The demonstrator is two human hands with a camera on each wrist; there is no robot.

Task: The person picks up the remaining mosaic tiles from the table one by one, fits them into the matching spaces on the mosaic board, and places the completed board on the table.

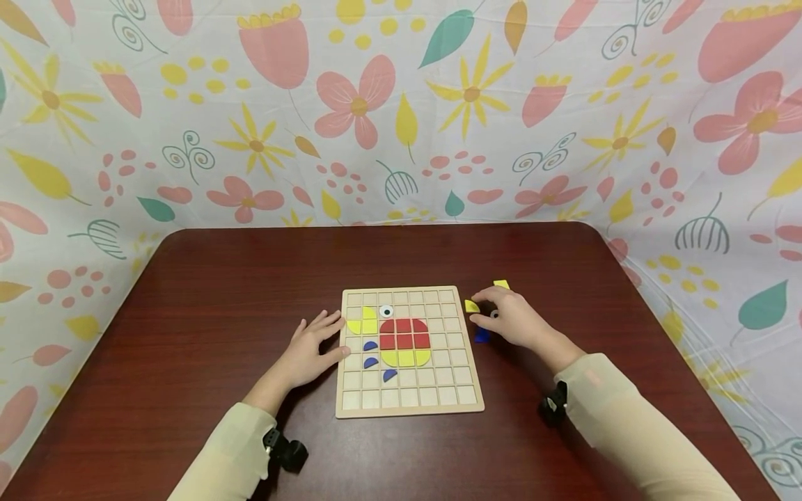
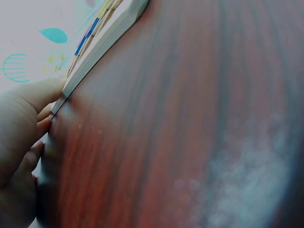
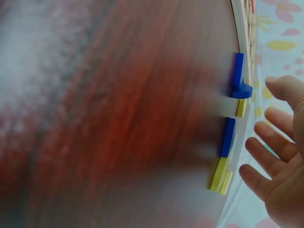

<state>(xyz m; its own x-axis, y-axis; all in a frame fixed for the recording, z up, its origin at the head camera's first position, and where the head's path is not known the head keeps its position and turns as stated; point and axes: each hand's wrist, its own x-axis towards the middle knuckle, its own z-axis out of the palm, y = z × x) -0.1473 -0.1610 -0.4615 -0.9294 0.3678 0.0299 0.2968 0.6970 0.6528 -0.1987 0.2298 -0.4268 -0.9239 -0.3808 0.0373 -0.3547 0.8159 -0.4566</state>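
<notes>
A pale wooden grid board [image 1: 371, 409] lies on the table. On it, red pieces [image 1: 404, 334] sit above a row of yellow pieces [image 1: 406, 358], with more yellow pieces [image 1: 370, 321] at the upper left, a round eye piece [image 1: 386, 312] and three blue half-circles [image 1: 371, 362]. My left hand [image 1: 309, 351] rests at the board's left edge, thumb and fingertips touching it with the fingers fairly straight. Right of the board my right hand [image 1: 510, 316] hovers over loose pieces, fingers spread, nearest a yellow quarter-circle [image 1: 472, 306]. The right wrist view shows its fingers [image 3: 270, 159] apart from the pieces.
Loose blue pieces [image 3: 229, 137] and yellow pieces [image 3: 218, 173] lie on the dark wood table [image 1: 238, 278] beside the board. Another yellow piece [image 1: 501, 284] lies just beyond the right hand. A flowered cloth [image 1: 401, 174] hangs behind the table.
</notes>
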